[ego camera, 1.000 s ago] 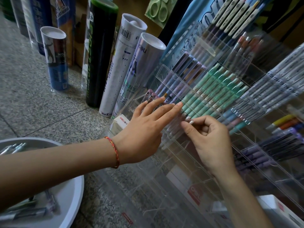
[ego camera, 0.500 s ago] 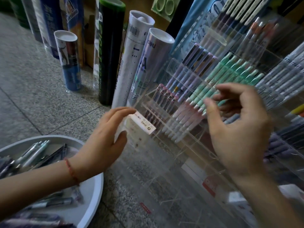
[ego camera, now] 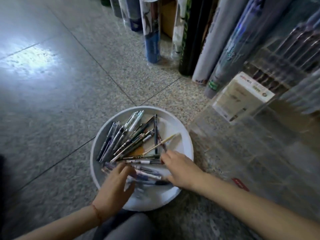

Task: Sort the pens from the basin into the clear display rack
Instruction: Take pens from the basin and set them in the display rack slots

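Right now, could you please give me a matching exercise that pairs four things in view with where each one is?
Things:
1 basin
2 left hand
3 white box
4 tall tubes

Places:
A standing upright at the back
B inside the clear rack
C on the floor, holding loose pens
D over the pens at the basin's near side

Pairs: 1-C, 2-D, 3-B, 4-A.

Red cord bracelet (ego camera: 96, 213) on left wrist; bare forearms (ego camera: 251, 205); grey trousers (ego camera: 126, 227).
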{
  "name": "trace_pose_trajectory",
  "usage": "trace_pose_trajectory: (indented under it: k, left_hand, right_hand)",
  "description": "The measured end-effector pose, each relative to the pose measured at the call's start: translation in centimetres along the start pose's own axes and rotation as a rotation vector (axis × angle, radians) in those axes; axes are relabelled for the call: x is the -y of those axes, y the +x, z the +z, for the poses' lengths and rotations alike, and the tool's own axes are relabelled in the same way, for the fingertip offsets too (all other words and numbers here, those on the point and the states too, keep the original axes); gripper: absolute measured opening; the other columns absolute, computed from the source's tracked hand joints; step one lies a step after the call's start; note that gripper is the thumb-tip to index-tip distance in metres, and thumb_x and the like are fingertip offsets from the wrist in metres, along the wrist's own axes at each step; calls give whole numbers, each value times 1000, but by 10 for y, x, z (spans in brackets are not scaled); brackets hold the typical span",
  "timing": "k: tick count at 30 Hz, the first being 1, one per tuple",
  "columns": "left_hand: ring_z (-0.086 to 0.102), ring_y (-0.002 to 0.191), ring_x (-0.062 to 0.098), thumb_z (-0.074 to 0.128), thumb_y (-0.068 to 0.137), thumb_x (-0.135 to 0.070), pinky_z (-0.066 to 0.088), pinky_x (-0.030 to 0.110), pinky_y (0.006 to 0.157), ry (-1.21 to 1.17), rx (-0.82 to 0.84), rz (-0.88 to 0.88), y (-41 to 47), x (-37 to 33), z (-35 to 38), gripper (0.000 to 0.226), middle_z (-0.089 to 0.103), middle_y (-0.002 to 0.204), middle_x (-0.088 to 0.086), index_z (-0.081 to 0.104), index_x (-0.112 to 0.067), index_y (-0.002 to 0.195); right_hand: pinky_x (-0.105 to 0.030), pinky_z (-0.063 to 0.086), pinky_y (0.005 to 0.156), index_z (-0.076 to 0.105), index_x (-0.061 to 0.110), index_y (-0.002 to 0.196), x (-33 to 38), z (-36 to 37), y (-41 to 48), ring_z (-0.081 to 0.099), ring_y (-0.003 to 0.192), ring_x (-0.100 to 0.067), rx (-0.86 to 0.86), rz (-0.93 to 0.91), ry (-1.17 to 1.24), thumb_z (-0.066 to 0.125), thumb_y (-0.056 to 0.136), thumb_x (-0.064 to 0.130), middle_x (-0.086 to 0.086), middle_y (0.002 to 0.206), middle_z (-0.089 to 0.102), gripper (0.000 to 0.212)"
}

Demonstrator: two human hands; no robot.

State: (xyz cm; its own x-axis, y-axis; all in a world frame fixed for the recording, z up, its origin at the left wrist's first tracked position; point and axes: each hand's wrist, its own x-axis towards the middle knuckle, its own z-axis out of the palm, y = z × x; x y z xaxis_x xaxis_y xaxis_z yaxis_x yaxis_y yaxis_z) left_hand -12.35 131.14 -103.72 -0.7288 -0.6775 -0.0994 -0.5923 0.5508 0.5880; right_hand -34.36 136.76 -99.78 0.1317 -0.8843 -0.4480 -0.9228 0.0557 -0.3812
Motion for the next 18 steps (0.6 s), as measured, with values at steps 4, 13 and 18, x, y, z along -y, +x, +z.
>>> trace_pose_trajectory:
  k: [4, 13, 18]
  left_hand:
    - [42, 79, 13, 47, 63, -35, 37, 25, 69, 168, 16, 73, -7, 18, 13, 27, 40, 93, -6, 45, -23, 88]
    - [46, 72, 13, 48, 77, -34, 38, 24, 62, 157, -24, 46, 13, 26, 12, 20, 53, 77, -1, 58, -18, 72]
    - [48, 78, 16, 45, 85, -34, 38, 28, 68, 205, -37, 67, 21, 27, 15, 18, 57, 86, -1, 58, -23, 87]
  right_hand:
    - [-32, 36, 85, 41, 10, 120, 4, 22, 6, 44, 114, -26, 88, 85, 70, 59, 89, 32, -9, 123, 44, 41]
    - [-28, 41, 82, 40, 11, 121, 2, 34, 23, 51, 106, -22, -213, 449, 161, 43, 97, 37, -6, 122, 44, 36]
    - [-32, 40, 71, 45, 7, 117, -2, 26, 40, 55, 100, -26, -126, 520, 182, 46, 96, 34, -9, 117, 50, 34]
